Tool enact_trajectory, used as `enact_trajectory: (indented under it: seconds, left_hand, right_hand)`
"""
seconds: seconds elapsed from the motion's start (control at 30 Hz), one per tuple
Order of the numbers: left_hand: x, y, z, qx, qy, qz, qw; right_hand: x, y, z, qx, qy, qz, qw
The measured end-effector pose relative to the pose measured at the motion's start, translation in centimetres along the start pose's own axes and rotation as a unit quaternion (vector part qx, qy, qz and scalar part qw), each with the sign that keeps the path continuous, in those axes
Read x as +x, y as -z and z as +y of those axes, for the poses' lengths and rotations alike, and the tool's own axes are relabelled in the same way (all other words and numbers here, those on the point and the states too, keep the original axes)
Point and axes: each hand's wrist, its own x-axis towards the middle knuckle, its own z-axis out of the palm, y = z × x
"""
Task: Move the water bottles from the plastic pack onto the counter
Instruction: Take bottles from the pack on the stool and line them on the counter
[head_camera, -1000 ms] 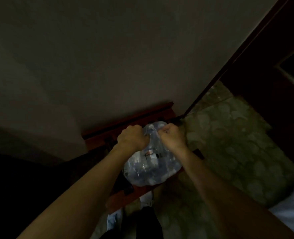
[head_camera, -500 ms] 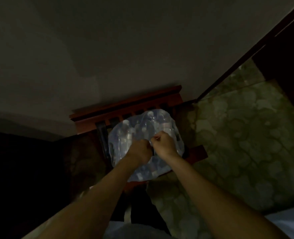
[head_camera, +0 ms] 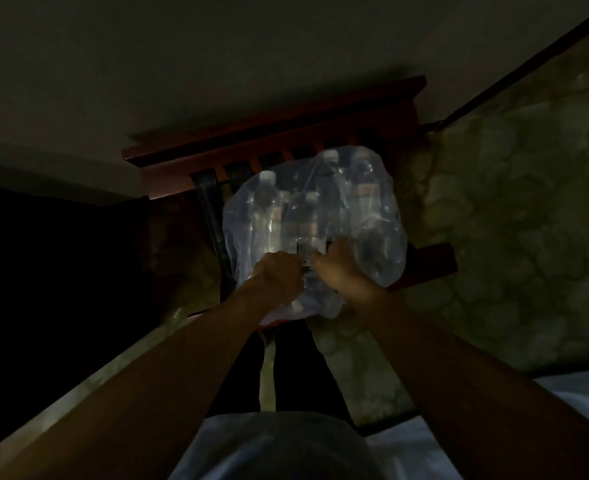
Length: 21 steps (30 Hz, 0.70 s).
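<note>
**Both hands lower on the pack**

Shifted down since a moment ago, toward the near edge of plastic pack point(head_camera: 372, 216). Left hand point(head_camera: 279, 275) and right hand point(head_camera: 338, 265) side by side, fingers curled, pinching the film. Water bottles point(head_camera: 267, 202) upright inside, wrapped. Resting on red wooden chair point(head_camera: 286, 129) against wall.
</note>
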Motion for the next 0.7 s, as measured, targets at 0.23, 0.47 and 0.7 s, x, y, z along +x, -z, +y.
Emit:
enact_trajectory:
  seconds: [0.23, 0.47, 0.7]
  left_hand:
    - [0.1, 1.0, -0.3, -0.041, 0.0, 0.019, 0.999]
    - [0.0, 0.1, -0.8, -0.062, -0.008, 0.045, 0.997]
    - [0.0, -0.1, -1.2, -0.112, -0.012, 0.059, 0.992]
  right_hand:
    - [-0.8, -1.4, -0.1, 0.067, 0.022, 0.129, 0.989]
    - [1.2, -1.2, -0.2, 0.023, 0.013, 0.122, 0.992]
    - [4.0, -1.0, -0.4, -0.054, -0.042, 0.122, 0.99]
